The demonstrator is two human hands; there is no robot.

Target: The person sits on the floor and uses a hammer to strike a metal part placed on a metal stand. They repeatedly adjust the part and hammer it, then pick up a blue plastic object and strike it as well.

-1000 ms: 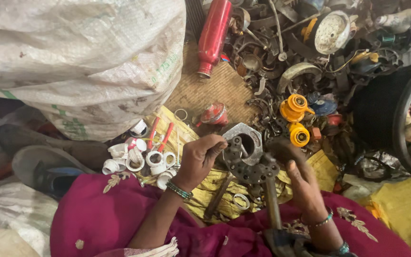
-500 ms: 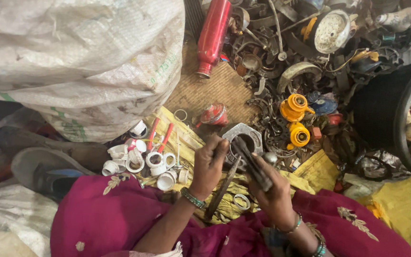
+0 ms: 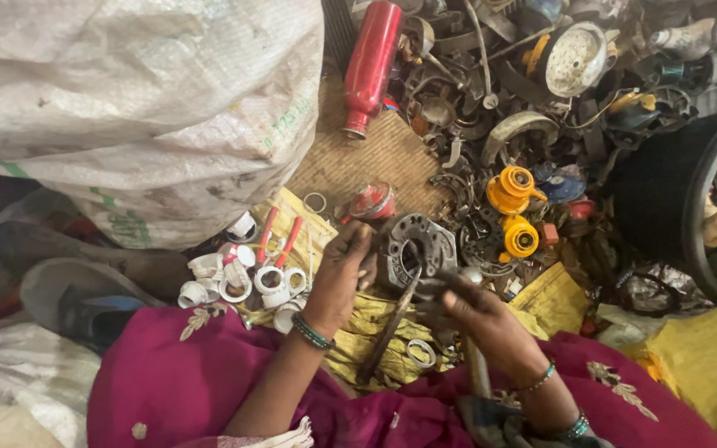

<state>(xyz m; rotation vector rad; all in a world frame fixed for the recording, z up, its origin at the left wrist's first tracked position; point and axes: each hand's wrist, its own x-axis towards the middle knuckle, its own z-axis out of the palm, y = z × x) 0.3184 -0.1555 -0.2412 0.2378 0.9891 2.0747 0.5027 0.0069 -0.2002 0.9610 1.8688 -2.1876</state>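
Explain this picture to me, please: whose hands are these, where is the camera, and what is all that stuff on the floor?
The camera sits on the person's head and looks straight down, so you see that person's own two arms over a lap in magenta cloth. The left hand steadies a round grey metal part with a hole in its middle. The right hand grips a dark metal tool pressed against that part. A long flat metal bar leans from the part down to the lap. Left of the hands lies a cluster of white plastic pipe fittings, some with red handles. Above is a red bottle on a woven mat, and a heap of metal scrap with two yellow pieces. A big white sack fills the upper left.
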